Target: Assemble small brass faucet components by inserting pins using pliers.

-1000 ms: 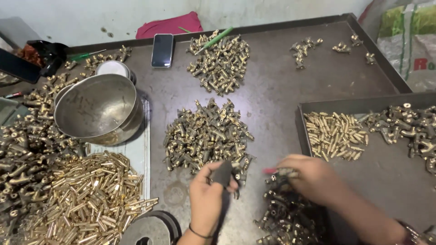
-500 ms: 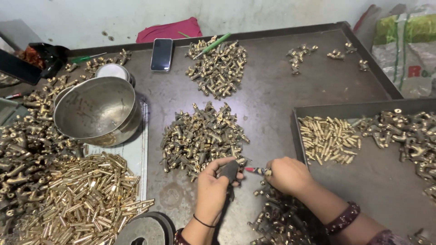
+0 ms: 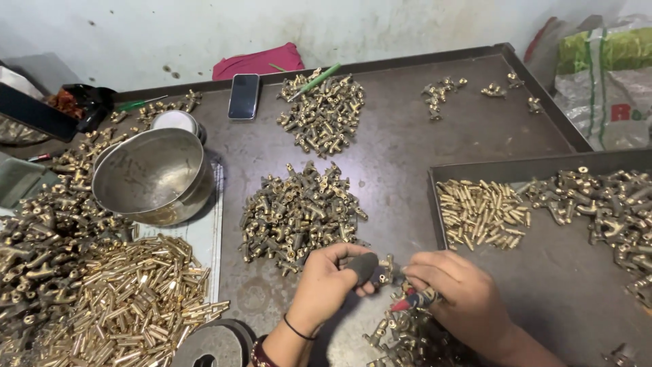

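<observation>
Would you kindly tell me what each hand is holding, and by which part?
Left hand grips a dark tool handle around its middle; right hand pinches a small brass fitting at its end.

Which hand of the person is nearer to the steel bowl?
Left. The left hand lies right of and below the steel bowl, with the middle pile of brass fittings between them. The right hand is further right, beside the tray.

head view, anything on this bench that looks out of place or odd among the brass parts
A dark smartphone lies face up on the metal table, close beside a heap of brass fittings. A green pen-like tool rests on that heap. Both stand out among the loose metal; nothing looks spilled or broken.
</observation>
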